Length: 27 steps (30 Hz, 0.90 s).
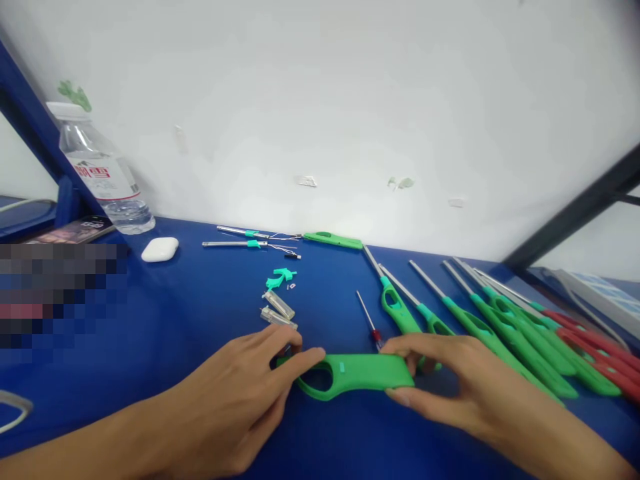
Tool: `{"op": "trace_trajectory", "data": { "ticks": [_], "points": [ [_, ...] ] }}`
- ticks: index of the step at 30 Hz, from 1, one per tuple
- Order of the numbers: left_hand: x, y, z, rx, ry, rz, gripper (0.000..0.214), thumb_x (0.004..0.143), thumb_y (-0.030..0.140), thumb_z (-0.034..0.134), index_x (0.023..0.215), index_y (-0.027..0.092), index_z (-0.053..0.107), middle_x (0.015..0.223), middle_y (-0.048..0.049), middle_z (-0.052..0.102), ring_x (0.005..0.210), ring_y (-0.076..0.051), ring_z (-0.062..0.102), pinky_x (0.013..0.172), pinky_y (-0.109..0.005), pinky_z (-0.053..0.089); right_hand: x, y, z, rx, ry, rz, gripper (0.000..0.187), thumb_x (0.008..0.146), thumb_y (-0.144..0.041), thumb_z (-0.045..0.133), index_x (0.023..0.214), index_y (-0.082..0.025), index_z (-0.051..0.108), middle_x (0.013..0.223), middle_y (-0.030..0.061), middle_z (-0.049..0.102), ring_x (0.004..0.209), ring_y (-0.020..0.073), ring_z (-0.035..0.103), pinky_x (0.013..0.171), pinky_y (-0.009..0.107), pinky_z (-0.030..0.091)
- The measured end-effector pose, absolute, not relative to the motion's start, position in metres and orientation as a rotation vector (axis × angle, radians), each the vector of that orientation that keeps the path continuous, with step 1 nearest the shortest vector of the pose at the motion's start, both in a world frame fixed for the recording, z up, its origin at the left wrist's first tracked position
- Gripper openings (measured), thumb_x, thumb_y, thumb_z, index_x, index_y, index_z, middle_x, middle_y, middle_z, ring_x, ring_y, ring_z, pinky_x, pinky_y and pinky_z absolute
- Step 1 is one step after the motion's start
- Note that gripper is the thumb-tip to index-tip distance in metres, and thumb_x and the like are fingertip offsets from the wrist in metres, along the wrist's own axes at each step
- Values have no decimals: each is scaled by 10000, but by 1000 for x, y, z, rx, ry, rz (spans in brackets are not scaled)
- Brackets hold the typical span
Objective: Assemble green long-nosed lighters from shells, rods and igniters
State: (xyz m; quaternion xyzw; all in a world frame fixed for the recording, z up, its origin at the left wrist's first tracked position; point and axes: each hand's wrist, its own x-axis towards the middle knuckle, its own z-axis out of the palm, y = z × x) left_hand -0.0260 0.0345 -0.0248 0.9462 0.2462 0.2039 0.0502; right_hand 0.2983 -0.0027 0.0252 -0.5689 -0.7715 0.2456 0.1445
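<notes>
A green plastic lighter handle shell (pixel 357 375) with an oval finger hole lies crosswise on the blue table (pixel 200 320), low in the middle of the head view. My left hand (pixel 250 387) pinches its left end with thumb and fingers. My right hand (pixel 440 377) grips its right end between thumb and fingers. Just beyond the hands lie a small red-handled screwdriver (pixel 369 319), two small metal parts (pixel 278 310) and a teal plastic trigger piece (pixel 281 277).
Several assembled long-nosed lighters, green (pixel 500 327) and red (pixel 600 353), lie in a row at the right. Two metal tubes with wires (pixel 250 239) and another green shell (pixel 333 239) lie near the white wall. A water bottle (pixel 103 177), white earbud case (pixel 160 249) and phone (pixel 75 230) sit at the left.
</notes>
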Motion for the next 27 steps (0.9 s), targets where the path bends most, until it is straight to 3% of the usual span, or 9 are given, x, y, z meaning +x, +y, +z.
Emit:
{"op": "trace_trajectory", "data": {
  "ticks": [6, 14, 20, 27],
  "points": [
    [-26, 37, -27, 2883, 825, 479, 673, 932, 44, 446, 1568, 264, 440, 1339, -125, 637, 1168, -300, 713, 881, -427, 652, 298, -1, 17, -1705, -2169, 942, 239, 957, -531, 733, 1145, -385, 760, 1042, -53, 789, 944, 205, 723, 856, 316, 538],
    [-24, 37, -23, 2910, 908, 457, 445, 1024, 95, 392, 1395, 194, 615, 1259, -139, 692, 1041, -290, 757, 801, -428, 663, 301, -1, 13, -1745, -2117, 943, 313, 944, -563, 714, 1195, -377, 734, 1038, -31, 781, 927, 218, 711, 869, 346, 529],
    [-29, 42, -34, 2966, 909, 417, 685, 886, -26, 406, 1522, 200, 523, 1308, -138, 688, 1095, -289, 747, 809, -395, 651, 301, 0, 13, -1747, -2107, 951, 324, 944, -557, 713, 1199, -357, 713, 1026, -29, 776, 919, 213, 706, 873, 350, 529],
    [-34, 45, -45, 3047, 975, 422, 858, 827, -85, 382, 1617, 248, 426, 1415, -106, 661, 1197, -235, 719, 863, -312, 614, 299, 1, 14, -1757, -2101, 923, 345, 955, -561, 698, 1226, -348, 711, 1022, -23, 778, 910, 216, 708, 870, 355, 532]
  ]
}}
